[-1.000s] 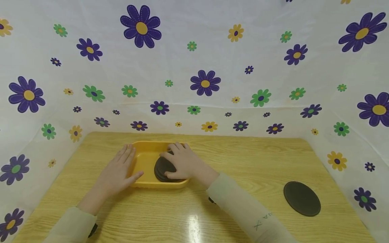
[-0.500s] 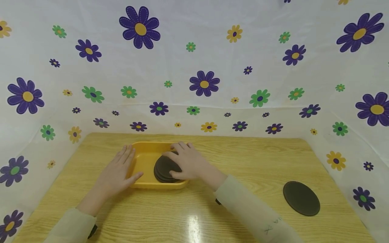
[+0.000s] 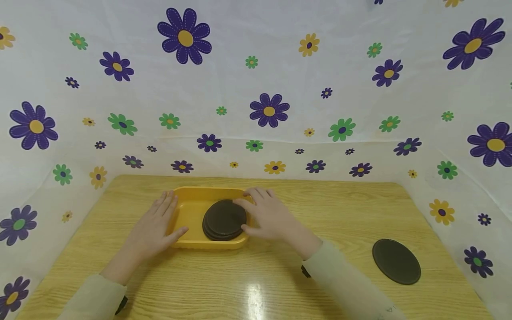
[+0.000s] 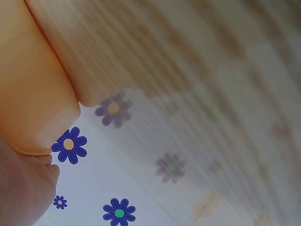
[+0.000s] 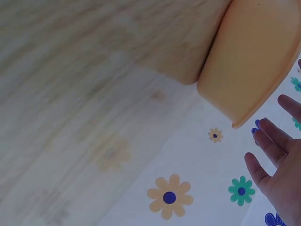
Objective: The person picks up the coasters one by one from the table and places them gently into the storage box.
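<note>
A yellow rectangular tray [image 3: 190, 218] stands on the table at the centre left. Inside its right half lies a small stack of dark round discs [image 3: 225, 217], the top one slightly offset. My left hand [image 3: 150, 229] rests along the tray's left wall, fingers straight and thumb over the near rim. In the left wrist view its fingertips are at the tray's rim. My right hand [image 3: 270, 218] is over the tray's right end, fingers spread and gently bent around nothing. The right wrist view shows these fingers [image 5: 255, 170] apart from the tray wall [image 5: 251, 56].
Another dark disc [image 3: 396, 261] lies flat on the wooden table [image 3: 320, 222] at the right. A white cloth [image 3: 224, 80] with purple, green and yellow flowers surrounds the table at the back and both sides.
My right hand has drawn back to the right from over the discs, uncovering the stack. The left hand and the tray have stayed in place.
</note>
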A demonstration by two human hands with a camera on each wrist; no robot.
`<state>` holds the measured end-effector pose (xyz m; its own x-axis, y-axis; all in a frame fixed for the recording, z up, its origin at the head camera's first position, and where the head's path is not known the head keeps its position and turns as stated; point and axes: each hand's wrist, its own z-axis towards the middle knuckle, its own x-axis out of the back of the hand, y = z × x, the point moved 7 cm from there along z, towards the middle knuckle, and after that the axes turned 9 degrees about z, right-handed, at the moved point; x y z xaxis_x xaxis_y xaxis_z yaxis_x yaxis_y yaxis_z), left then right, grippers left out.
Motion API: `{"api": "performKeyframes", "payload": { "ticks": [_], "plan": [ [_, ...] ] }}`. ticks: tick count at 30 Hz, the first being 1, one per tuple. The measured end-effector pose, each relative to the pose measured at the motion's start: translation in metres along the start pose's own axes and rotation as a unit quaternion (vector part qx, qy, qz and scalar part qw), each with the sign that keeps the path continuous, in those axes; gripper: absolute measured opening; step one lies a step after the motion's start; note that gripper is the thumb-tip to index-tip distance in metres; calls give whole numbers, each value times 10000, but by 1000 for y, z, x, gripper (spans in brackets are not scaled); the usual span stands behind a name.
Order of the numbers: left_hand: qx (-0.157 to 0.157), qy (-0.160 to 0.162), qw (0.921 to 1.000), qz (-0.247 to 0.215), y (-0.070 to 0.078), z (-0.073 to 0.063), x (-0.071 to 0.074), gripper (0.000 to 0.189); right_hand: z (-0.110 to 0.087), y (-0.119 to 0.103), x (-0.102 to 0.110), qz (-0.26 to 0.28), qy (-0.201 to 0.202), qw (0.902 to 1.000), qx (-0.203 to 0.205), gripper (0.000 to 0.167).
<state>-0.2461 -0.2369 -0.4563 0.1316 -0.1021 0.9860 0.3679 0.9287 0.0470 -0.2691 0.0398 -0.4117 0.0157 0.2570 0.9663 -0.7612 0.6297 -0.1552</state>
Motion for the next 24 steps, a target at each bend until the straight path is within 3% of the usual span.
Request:
{"api": "performKeyframes", "payload": {
  "ticks": [24],
  "plan": [
    [-2, -8, 10000, 9, 0, 0, 1, 96, -86, 43, 8, -130, 389, 9980, -483, 62]
  ]
}}
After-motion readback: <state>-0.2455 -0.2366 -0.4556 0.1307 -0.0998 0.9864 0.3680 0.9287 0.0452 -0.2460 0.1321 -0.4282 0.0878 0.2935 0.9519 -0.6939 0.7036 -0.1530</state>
